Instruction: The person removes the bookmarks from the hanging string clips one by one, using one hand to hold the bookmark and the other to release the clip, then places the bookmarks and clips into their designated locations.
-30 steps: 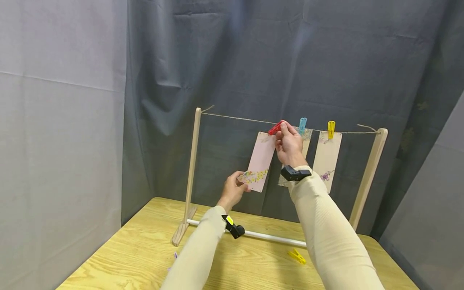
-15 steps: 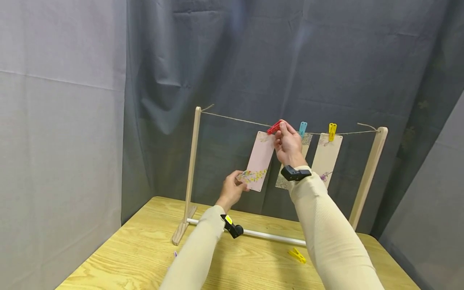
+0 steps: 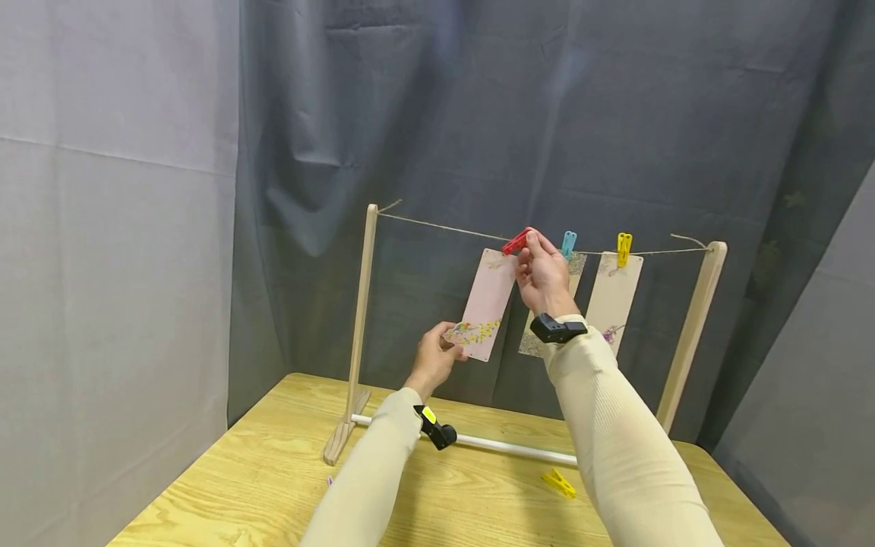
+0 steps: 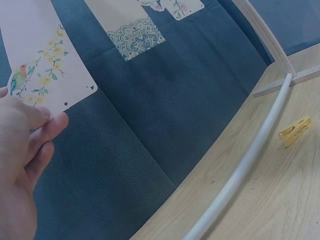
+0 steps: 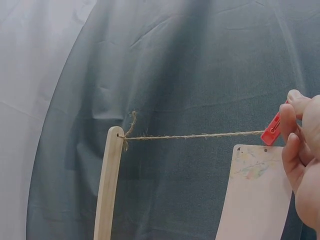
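My left hand (image 3: pixel 432 357) pinches the lower left corner of a pale pink card (image 3: pixel 487 292) printed with a bird and yellow blossoms. In the left wrist view the thumb lies on the card's face (image 4: pixel 35 45), fingers behind it. My right hand (image 3: pixel 544 275) pinches a red clothespin (image 3: pixel 517 241) at the card's top edge. In the right wrist view the tip of the red clothespin (image 5: pixel 271 131) meets the twine and the top of the card (image 5: pixel 257 185). The card hangs tilted below the twine (image 3: pixel 437 226).
A blue clothespin (image 3: pixel 569 245) and a yellow clothespin (image 3: pixel 624 249) hold two other cards on the twine, right of my hand. Wooden posts (image 3: pixel 362 304) carry the twine; a white bar (image 3: pixel 506 447) joins their feet. Another yellow clothespin (image 3: pixel 559 483) lies on the wooden table (image 3: pixel 232 471).
Both hands, the red clothespin and the pink card have shifted very slightly left. The twine on the right and its two hanging cards sit a little lower than one second ago. Both grips stay the same.
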`<action>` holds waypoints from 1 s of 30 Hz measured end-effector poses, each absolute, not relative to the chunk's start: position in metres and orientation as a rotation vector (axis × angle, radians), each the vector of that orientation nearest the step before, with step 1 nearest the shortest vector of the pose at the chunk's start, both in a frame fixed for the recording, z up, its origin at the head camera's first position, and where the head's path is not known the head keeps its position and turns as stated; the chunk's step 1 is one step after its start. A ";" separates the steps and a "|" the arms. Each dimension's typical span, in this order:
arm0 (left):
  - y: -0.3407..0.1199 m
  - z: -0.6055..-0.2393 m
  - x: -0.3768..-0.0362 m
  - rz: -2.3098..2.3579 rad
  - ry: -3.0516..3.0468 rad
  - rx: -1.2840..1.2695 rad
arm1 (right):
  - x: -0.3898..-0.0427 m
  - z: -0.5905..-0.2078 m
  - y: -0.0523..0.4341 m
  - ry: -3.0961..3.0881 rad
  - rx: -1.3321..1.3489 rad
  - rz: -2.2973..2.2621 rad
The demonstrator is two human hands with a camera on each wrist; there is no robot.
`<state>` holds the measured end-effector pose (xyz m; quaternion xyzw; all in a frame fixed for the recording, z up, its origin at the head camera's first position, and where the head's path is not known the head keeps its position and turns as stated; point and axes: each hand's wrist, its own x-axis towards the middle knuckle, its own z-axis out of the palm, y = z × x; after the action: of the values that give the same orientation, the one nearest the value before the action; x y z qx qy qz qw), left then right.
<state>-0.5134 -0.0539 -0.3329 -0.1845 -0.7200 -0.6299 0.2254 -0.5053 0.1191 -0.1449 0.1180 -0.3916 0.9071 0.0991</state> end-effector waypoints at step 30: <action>-0.058 -0.331 -0.516 -1.722 -1.990 -0.462 | -0.501 -0.147 0.130 -1.152 0.358 2.684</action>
<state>-0.5156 -0.0575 -0.3310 -0.1683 -0.7243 -0.6268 0.2329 -0.5007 0.1302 -0.1469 0.1212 -0.3896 0.9075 0.0994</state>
